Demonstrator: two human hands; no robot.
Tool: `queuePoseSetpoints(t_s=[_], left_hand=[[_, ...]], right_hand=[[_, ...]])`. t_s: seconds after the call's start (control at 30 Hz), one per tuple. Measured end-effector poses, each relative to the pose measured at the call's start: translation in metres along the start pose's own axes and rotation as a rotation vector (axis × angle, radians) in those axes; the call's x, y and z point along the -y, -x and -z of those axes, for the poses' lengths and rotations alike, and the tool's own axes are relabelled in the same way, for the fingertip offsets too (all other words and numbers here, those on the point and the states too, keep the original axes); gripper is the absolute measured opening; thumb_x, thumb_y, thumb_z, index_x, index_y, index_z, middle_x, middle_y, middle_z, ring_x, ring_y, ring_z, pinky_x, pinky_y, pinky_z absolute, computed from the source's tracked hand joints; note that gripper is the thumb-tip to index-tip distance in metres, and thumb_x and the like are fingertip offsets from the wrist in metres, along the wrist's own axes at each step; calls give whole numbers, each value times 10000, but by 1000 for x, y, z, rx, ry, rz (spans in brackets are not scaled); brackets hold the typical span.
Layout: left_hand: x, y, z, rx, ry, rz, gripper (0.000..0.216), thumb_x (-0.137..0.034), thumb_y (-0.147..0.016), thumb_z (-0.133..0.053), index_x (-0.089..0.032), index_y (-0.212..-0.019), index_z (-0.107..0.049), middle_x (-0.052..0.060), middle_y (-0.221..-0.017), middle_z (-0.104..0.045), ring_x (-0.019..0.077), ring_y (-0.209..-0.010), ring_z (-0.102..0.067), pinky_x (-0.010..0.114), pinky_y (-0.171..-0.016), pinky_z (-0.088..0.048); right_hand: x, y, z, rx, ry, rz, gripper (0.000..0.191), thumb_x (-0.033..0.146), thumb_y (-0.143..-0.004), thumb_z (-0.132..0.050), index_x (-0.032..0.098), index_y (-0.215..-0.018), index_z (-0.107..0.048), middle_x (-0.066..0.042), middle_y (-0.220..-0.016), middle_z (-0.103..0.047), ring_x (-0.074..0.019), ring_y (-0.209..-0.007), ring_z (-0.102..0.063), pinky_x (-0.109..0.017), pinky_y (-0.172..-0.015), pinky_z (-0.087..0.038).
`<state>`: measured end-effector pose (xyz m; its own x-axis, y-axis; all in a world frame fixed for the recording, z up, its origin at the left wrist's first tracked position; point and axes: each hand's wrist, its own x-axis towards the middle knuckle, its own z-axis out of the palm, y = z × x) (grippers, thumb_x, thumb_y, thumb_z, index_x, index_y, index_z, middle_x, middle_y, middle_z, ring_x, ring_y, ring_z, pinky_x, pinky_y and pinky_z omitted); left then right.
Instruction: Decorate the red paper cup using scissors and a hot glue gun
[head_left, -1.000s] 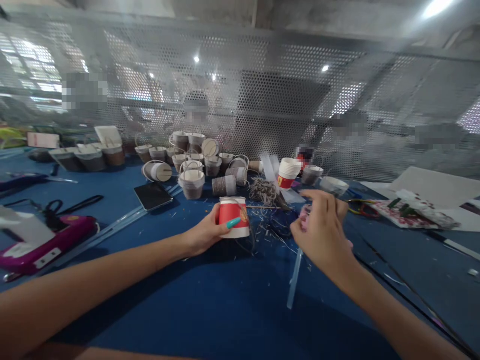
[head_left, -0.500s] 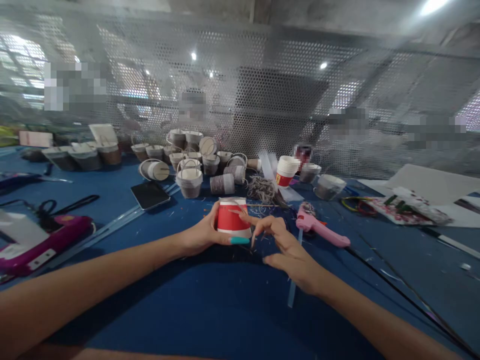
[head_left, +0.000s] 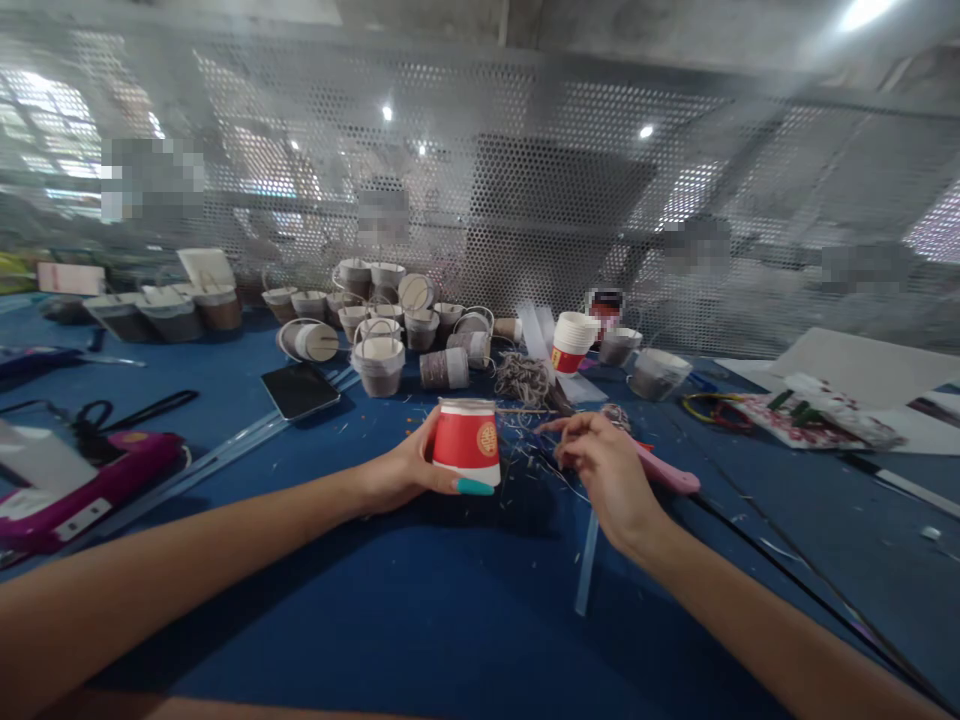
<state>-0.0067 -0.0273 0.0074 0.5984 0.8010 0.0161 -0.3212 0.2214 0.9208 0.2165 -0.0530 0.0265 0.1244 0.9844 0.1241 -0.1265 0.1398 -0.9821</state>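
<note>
My left hand (head_left: pixel 409 468) is closed around a red and white paper cup (head_left: pixel 463 440), held narrow end up just above the blue table. A gold round emblem shows on the cup's side, and a greyish edge runs along its top. My right hand (head_left: pixel 600 470) is to the right of the cup, apart from it, with its fingers curled together. A thin pale strand shows by its fingertips; what they hold, if anything, is too small to make out. Behind that hand lies a pink glue gun (head_left: pixel 671 474), partly covered by it.
Several twine-wrapped cups with handles (head_left: pixel 379 365) stand behind. A twine heap (head_left: pixel 523 378) lies near a stack of paper cups (head_left: pixel 574 340). A phone (head_left: pixel 300 390) and a magenta device (head_left: pixel 97 490) are left. A clear glue stick (head_left: pixel 587 565) lies in front.
My right hand has drawn away from the cup to the right, its fingers curling in, and now covers part of the glue gun. The cup has turned slightly, showing its gold emblem.
</note>
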Motion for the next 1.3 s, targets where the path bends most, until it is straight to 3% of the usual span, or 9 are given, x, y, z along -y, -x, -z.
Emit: queuePoseSetpoints(t_s=[0.1,0.2,0.27,0.37,0.53,0.7,0.83,1.1,1.3], left_hand=[[0,0,-2,-23,-34,5,790,-61,-495,-809,-202,-1171,-425,35,-946,-676,177,-834,-653,316,-766,-506],[0,0,-3,-35,-89,5,806,-61,-497,-816,-215,-1181,-418,34,-972,-672,180,-836,-653,317,-748,-507],[0,0,-5,-36,-116,4,800,-60,-503,-817,-221,-1180,-421,33,-992,-670,181,-847,-652,314,-748,-505],[-1,1,-6,-38,-152,9,810,-48,-497,-817,-223,-1188,-432,32,-1019,-665,185,-881,-647,318,-775,-498],[-2,2,-7,-50,-213,36,788,-76,-501,-825,-203,-1189,-463,50,-1068,-656,201,-916,-638,344,-811,-488],[-3,2,-6,-34,-190,33,783,-78,-508,-820,-182,-1196,-461,60,-1029,-670,187,-880,-643,312,-770,-496],[-3,1,-5,7,-172,24,747,-78,-539,-806,-173,-1203,-476,57,-972,-683,165,-826,-645,286,-737,-504],[-3,1,-1,95,-67,17,713,-82,-538,-801,-171,-1191,-529,72,-956,-698,186,-833,-656,292,-725,-524],[-1,0,3,105,-10,24,681,-122,-529,-814,-164,-1163,-571,80,-970,-707,184,-853,-662,295,-779,-510]], right_hand=[[-2,1,3,13,41,201,220,107,-583,-537,229,-762,-495,-6,-975,-619,-166,-783,-481,-320,-729,-364],[1,12,2,341,83,349,248,65,-616,-510,239,-793,-505,-5,-1141,-601,-190,-998,-488,-365,-917,-327],[5,20,-1,495,154,314,244,57,-633,-500,240,-793,-513,-3,-1185,-595,-201,-1094,-456,-387,-993,-271],[8,26,-5,584,253,213,247,56,-633,-500,240,-797,-515,4,-1258,-567,-208,-1154,-411,-403,-1021,-236],[8,23,-7,587,137,154,270,52,-598,-502,239,-792,-507,5,-1261,-573,-207,-1189,-405,-384,-987,-262],[8,20,-8,570,-154,13,250,71,-544,-469,222,-733,-532,-20,-1175,-623,-193,-976,-522,-317,-730,-378],[13,19,-9,506,-268,-61,181,103,-532,-456,206,-640,-558,-50,-1042,-669,-197,-975,-531,-305,-724,-379],[14,12,-7,410,-275,-117,102,157,-570,-456,219,-559,-537,-63,-939,-690,-203,-782,-547,-355,-725,-407],[16,16,-9,421,-192,-62,111,148,-575,-463,224,-568,-543,-69,-936,-690,-222,-856,-555,-346,-715,-413]])
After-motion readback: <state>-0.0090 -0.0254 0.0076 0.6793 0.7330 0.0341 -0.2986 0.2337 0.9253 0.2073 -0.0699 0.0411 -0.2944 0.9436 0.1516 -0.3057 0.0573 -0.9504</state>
